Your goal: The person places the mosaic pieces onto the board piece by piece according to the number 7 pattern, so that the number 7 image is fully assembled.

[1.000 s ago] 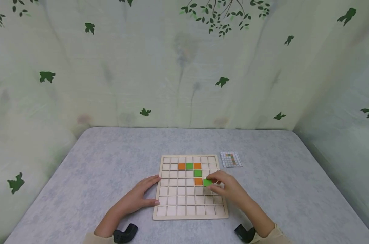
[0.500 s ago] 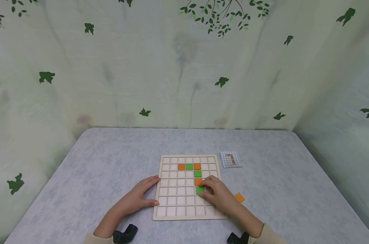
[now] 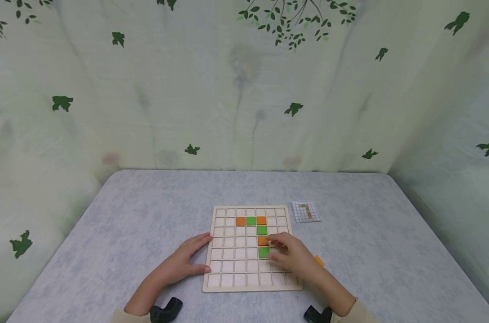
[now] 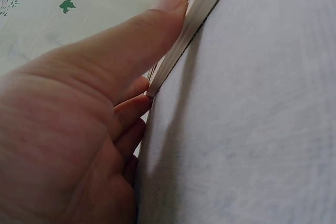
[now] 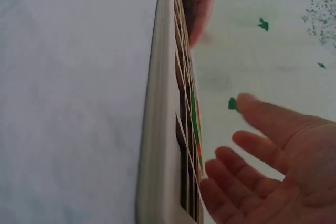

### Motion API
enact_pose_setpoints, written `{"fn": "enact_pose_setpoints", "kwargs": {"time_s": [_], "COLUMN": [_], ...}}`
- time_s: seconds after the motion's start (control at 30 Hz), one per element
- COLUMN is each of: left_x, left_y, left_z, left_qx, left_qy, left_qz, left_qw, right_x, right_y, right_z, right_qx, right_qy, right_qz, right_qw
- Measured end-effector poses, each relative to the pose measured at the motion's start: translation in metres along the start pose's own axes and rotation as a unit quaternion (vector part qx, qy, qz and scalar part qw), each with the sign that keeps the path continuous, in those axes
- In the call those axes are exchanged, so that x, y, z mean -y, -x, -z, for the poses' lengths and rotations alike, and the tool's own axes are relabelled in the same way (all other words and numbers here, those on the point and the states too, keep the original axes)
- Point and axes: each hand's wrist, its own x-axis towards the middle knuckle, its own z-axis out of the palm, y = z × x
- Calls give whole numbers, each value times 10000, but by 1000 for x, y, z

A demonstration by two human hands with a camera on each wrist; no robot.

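A wooden grid board [image 3: 252,289] lies flat on the table. Orange and green square tiles sit in its cells, a row near the top and a column running down from the row's right end. The lowest is a green tile [image 3: 263,253], below an orange tile [image 3: 262,241]. My right hand [image 3: 296,255] hovers over the board just right of these two, thumb and fingers parted with nothing between them; the right wrist view shows the same spread. My left hand [image 3: 184,259] rests against the board's left edge, fingertips and thumb [image 4: 170,3] touching the rim.
Partly hidden behind my right wrist, a loose orange tile [image 3: 319,260] lies on the table. A small printed card [image 3: 306,211] with a coloured grid pattern lies by the board's upper right corner. Behind the table [image 3: 155,193] hangs a leaf-patterned cloth [image 3: 212,98].
My right hand brought the green tile left into the cell below the lower orange tile, then let it go and drew back slightly right. My left hand stayed put.
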Motion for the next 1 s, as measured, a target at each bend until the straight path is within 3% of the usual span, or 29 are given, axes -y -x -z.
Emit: {"fn": "enact_pose_setpoints", "kwargs": {"time_s": [0.23, 0.47, 0.8, 1.0], "left_x": [0, 0, 0, 0], "left_y": [0, 0, 0, 0], "left_z": [0, 1, 0, 0], "left_qx": [-13, -10, -42, -65], "left_qy": [-9, 3, 44, 20], "left_qz": [-5, -58, -61, -47], "left_qw": [10000, 10000, 10000, 10000], "right_x": [5, -14, -45, -54], "right_y": [18, 41, 56, 58], "right_z": [31, 58, 70, 73], "right_qx": [-282, -372, 345, 697], "right_qy": [-102, 151, 366, 491], "right_qz": [-147, -484, -601, -272], "right_qw": [9994, 9980, 9969, 9960]}}
